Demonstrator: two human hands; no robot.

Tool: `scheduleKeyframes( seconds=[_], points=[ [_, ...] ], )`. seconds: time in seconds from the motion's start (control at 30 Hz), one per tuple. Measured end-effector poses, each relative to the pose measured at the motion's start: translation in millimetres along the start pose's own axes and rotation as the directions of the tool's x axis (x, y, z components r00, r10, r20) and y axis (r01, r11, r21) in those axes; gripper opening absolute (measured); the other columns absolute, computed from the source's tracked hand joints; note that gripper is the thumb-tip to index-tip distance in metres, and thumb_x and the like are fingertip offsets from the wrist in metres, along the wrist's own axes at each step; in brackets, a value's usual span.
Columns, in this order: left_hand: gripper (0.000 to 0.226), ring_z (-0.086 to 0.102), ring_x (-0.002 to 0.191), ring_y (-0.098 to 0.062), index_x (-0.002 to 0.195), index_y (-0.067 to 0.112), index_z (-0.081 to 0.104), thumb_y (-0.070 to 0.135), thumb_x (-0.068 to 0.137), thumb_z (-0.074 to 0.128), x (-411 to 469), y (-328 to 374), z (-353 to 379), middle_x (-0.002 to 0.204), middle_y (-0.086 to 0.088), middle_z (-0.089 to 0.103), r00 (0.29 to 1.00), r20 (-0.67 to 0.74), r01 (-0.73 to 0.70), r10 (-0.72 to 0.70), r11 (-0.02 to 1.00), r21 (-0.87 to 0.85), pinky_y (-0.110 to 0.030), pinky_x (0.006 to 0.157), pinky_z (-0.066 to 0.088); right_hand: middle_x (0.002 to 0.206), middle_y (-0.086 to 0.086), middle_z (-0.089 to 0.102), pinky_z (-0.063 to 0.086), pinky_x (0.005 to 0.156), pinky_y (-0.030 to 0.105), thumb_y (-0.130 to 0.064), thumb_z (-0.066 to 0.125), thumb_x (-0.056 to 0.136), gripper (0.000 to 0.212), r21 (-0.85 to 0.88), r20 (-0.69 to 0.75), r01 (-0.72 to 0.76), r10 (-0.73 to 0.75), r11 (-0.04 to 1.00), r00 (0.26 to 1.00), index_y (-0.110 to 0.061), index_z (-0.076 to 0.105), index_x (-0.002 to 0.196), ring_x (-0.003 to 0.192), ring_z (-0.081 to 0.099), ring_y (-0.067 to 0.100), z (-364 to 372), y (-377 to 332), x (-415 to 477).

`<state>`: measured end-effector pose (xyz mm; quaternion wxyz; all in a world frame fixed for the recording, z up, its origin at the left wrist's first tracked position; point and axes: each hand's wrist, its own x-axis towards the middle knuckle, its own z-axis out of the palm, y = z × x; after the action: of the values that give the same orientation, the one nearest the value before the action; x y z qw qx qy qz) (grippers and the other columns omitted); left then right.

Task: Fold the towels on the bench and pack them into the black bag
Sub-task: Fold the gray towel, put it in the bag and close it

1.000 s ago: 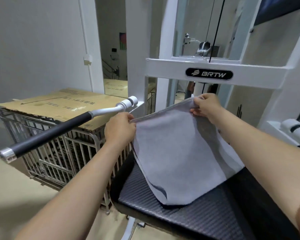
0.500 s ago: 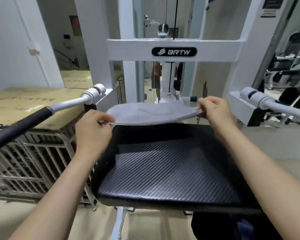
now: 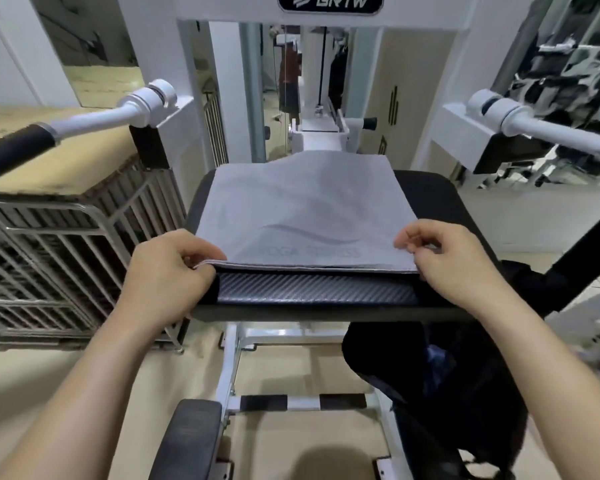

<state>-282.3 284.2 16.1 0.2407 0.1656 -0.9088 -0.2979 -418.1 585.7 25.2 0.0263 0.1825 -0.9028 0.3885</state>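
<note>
Both hands, left hand and right hand, pinch the near corners of a grey towel spread on the bench; light, limp cloth, likely best held by its corners

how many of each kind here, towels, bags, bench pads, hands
grey fabric towel: 1
black fabric bag: 1
black carbon-pattern bench pad: 1
bare hands, left hand and right hand, each pinching a near corner of the towel: 2
total: 5
</note>
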Motion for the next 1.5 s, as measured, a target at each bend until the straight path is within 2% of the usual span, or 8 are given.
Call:
scheduleKeyframes(
  seconds=[0.27,0.4,0.53,0.77,1.0,1.13,1.27,1.5],
  points=[
    [0.021,0.060,0.101,-0.025,0.071,0.017,0.076,0.013,0.069,0.056,-60.0,-2.8,6.4,0.092,0.008,0.070,0.939,-0.114,-0.300,0.325,0.933,0.198,-0.029,0.090,0.041,0.101,-0.001,0.055,0.047,0.072,0.039,-0.029,0.055,0.084,0.020,-0.515,-0.176,0.252,-0.389,0.819,0.904,-0.023,0.069,0.098,0.094,0.051,0.026,-8.1,13.3,-69.7],
    [0.029,0.059,0.112,-0.017,0.092,0.020,0.071,0.008,0.068,0.059,-75.1,8.6,9.6,0.108,0.010,0.065,0.960,-0.003,-0.276,0.282,0.944,0.178,-0.030,0.095,0.044,0.141,0.008,0.045,0.037,0.096,0.048,-0.045,0.072,0.073,0.068,-0.658,0.149,0.484,-0.530,0.578,0.835,-0.027,0.048,0.134,0.129,0.043,0.029,19.4,11.8,-74.0],
    [0.055,0.058,0.109,-0.018,0.113,0.021,0.070,-0.010,0.069,0.060,-71.3,11.8,6.7,0.113,0.003,0.065,0.967,0.041,-0.254,0.252,0.935,0.249,-0.025,0.091,0.042,0.130,0.006,0.061,0.048,0.082,0.040,-0.017,0.080,0.072,0.059,-0.580,0.171,0.611,-0.652,0.539,0.738,-0.017,0.059,0.127,0.116,0.060,0.027,28.3,27.8,-60.2],
    [0.027,0.063,0.084,-0.013,0.091,0.025,0.077,0.001,0.081,0.070,-105.7,26.8,-17.0,0.085,0.007,0.070,0.979,0.114,-0.187,0.168,0.965,0.182,-0.033,0.074,0.048,0.085,-0.005,0.072,0.040,0.090,0.036,-0.002,0.066,0.084,0.015,-0.505,-0.142,0.622,-0.769,0.598,0.624,-0.014,0.071,0.093,0.078,0.068,0.018,5.7,48.0,-81.1],
    [0.021,0.060,0.071,0.002,0.083,0.021,0.072,0.010,0.094,0.058,-91.1,22.7,-36.7,0.075,0.013,0.071,0.999,0.047,0.028,-0.010,0.923,-0.385,-0.016,0.071,0.046,0.086,-0.008,0.072,0.050,0.074,0.031,-0.018,0.070,0.086,0.012,-0.185,0.081,0.469,-0.462,0.864,0.883,-0.022,0.071,0.097,0.081,0.067,0.015,-35.6,11.3,-76.5],
    [0.018,0.054,0.070,-0.002,0.089,0.020,0.057,0.025,0.100,0.045,-55.6,22.9,-24.3,0.078,0.005,0.063,0.996,-0.071,-0.066,0.057,0.989,-0.130,-0.020,0.065,0.040,0.085,-0.009,0.072,0.047,0.078,0.025,-0.009,0.074,0.080,0.017,0.120,0.242,0.211,-0.234,0.970,0.942,-0.024,0.072,0.088,0.080,0.064,0.004,-59.6,-4.2,-36.7],
    [0.021,0.052,0.071,-0.005,0.089,0.015,0.050,0.029,0.102,0.039,-19.2,22.5,-14.2,0.076,0.006,0.057,0.988,-0.154,-0.018,0.003,0.995,-0.094,-0.023,0.060,0.036,0.086,0.001,0.074,0.051,0.082,0.037,-0.017,0.076,0.081,0.004,0.368,0.093,0.020,-0.058,0.930,0.994,-0.020,0.074,0.082,0.082,0.065,0.015,-43.2,-12.2,13.8],
    [0.025,0.054,0.083,-0.035,0.086,0.015,0.040,0.033,0.103,0.033,37.2,6.8,1.9,0.086,-0.012,0.060,0.986,-0.095,0.135,-0.139,0.990,-0.045,-0.037,0.065,0.031,0.087,-0.002,0.064,0.037,0.067,0.027,-0.022,0.064,0.089,0.005,-0.082,-0.050,0.131,-0.136,0.988,0.989,-0.018,0.064,0.089,0.085,0.057,0.017,2.5,-36.4,103.5]
  ],
)
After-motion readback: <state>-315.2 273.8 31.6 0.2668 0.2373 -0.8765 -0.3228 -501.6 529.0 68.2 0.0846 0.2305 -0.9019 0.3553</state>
